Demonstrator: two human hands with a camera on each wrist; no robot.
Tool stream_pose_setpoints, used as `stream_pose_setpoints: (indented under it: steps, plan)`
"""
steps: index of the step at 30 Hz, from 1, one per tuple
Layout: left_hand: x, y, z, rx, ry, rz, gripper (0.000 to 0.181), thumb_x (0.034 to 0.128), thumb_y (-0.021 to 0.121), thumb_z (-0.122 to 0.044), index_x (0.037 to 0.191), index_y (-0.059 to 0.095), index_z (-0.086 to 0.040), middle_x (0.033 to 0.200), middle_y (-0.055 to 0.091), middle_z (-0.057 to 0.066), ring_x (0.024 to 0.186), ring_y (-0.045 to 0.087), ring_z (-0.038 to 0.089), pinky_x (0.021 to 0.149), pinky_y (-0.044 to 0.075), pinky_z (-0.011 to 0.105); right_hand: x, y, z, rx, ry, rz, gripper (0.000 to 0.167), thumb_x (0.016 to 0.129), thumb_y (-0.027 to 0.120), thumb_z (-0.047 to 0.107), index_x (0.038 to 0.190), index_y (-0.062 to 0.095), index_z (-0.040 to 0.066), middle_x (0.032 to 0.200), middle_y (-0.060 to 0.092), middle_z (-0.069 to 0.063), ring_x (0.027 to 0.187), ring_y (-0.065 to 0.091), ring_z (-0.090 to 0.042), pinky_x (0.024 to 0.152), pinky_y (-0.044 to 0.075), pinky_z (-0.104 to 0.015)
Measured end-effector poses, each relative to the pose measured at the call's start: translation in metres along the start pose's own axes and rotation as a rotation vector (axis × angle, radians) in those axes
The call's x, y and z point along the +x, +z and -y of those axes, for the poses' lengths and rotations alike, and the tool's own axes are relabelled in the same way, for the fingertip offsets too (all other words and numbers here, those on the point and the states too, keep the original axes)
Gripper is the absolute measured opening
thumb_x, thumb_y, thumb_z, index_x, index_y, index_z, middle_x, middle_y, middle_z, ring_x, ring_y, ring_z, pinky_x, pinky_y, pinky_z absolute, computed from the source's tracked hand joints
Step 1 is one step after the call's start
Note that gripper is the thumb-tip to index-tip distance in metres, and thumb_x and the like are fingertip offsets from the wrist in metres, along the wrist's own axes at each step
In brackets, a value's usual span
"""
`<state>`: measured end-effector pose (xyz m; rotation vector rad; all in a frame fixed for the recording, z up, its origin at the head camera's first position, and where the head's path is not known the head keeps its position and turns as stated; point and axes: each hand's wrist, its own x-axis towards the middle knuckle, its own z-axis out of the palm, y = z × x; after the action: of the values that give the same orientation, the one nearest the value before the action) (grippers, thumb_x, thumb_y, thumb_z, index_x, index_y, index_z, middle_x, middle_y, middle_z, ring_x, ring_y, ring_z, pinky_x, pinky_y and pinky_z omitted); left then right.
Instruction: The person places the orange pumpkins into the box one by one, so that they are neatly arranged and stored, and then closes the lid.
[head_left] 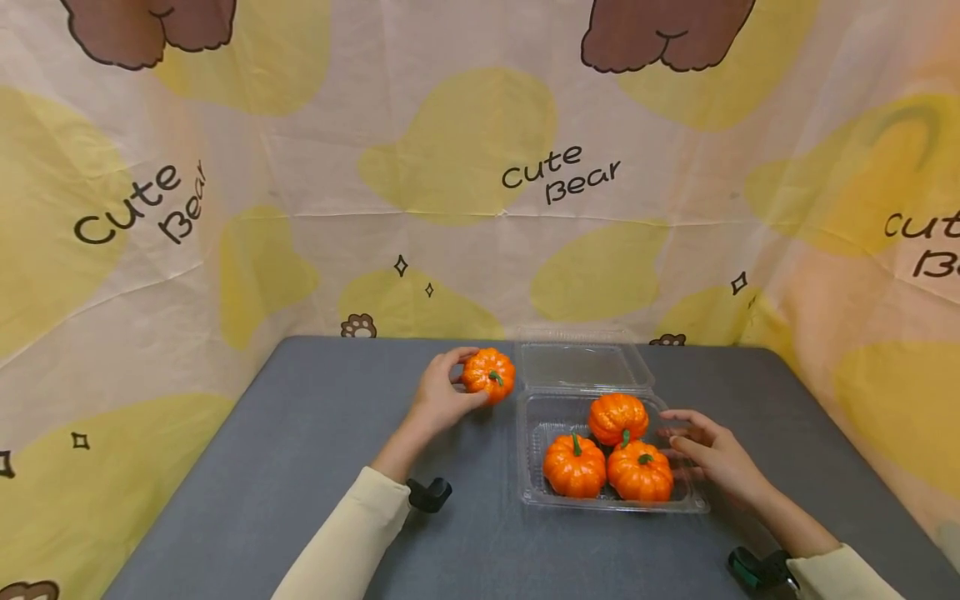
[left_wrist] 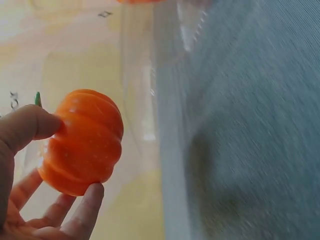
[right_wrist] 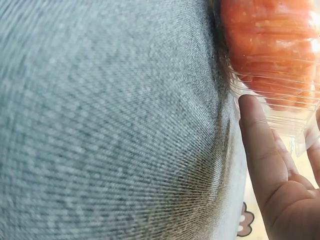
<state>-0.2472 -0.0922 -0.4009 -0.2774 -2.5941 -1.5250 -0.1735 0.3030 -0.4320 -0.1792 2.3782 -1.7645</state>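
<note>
My left hand point(head_left: 441, 395) pinches a small orange pumpkin point(head_left: 489, 375) between thumb and fingers, left of a clear plastic clamshell box point(head_left: 528, 467). The left wrist view shows this pumpkin point(left_wrist: 87, 142) held off the table, its green stem beyond the thumb. Inside the box's base sit three more pumpkins: one at the back point(head_left: 617, 417), one front left point(head_left: 573, 468), one front right point(head_left: 641, 473). Beside the box's right wall is my right hand point(head_left: 716, 457), its fingers loosely extended. In the right wrist view a fingertip point(right_wrist: 250, 107) is at the ridged wall; whether it touches cannot be told.
The box's hinged lid point(head_left: 585, 367) lies folded back toward the rear of the grey table point(head_left: 315, 450). A patterned cloth point(head_left: 465, 250) hangs behind the table and along its sides. Dark wrist straps point(head_left: 430, 496) are worn on both arms.
</note>
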Motion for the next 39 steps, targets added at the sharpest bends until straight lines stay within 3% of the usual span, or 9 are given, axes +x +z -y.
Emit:
stream_pose_setpoints:
  steps: [7,15,25,32,39]
  plan:
    - [-0.002,0.01,-0.02,-0.041,0.093,0.047,0.062,0.0719,0.079,-0.008,0.129,0.058,-0.017,0.125,0.052,0.012,0.099,0.064,0.03,0.081,0.058,0.037,0.0,0.0,0.0,0.002,-0.004,0.001,0.044,0.099,0.052,0.014,0.137,0.038,-0.004,0.124,0.059,-0.026,0.09,0.07,-0.01,0.07,0.06,-0.039]
    - [-0.005,0.025,-0.031,-0.041,0.204,0.193,0.062,0.0741,0.076,-0.003,0.131,0.056,-0.018,0.128,0.048,0.014,0.103,0.061,0.031,0.087,0.056,0.042,0.001,0.0,0.0,0.007,0.006,0.005,0.044,0.099,0.052,0.015,0.137,0.038,-0.003,0.125,0.059,-0.026,0.09,0.07,-0.01,0.071,0.06,-0.039]
    - [-0.006,0.041,-0.036,0.085,0.293,0.266,0.062,0.0749,0.076,-0.006,0.132,0.056,-0.017,0.131,0.048,0.01,0.11,0.056,0.024,0.09,0.054,0.035,0.001,-0.001,-0.002,0.023,0.016,0.021,0.043,0.1,0.052,0.017,0.137,0.04,0.0,0.123,0.063,-0.017,0.09,0.07,-0.01,0.072,0.059,-0.038]
    - [-0.006,0.05,-0.033,0.208,0.334,0.294,0.062,0.0763,0.076,-0.008,0.133,0.055,-0.022,0.133,0.048,0.007,0.116,0.054,0.025,0.093,0.05,0.038,0.0,-0.001,-0.002,0.018,0.013,0.019,0.043,0.1,0.052,0.018,0.137,0.04,0.0,0.125,0.061,-0.02,0.09,0.07,-0.01,0.072,0.059,-0.038]
    - [-0.006,0.058,-0.03,0.237,0.351,0.299,0.062,0.0756,0.074,-0.005,0.132,0.055,-0.021,0.133,0.049,0.006,0.119,0.053,0.025,0.097,0.049,0.038,0.001,-0.001,-0.002,0.007,0.02,0.01,0.044,0.1,0.052,0.019,0.137,0.039,0.0,0.129,0.055,-0.029,0.091,0.069,-0.01,0.072,0.059,-0.039]
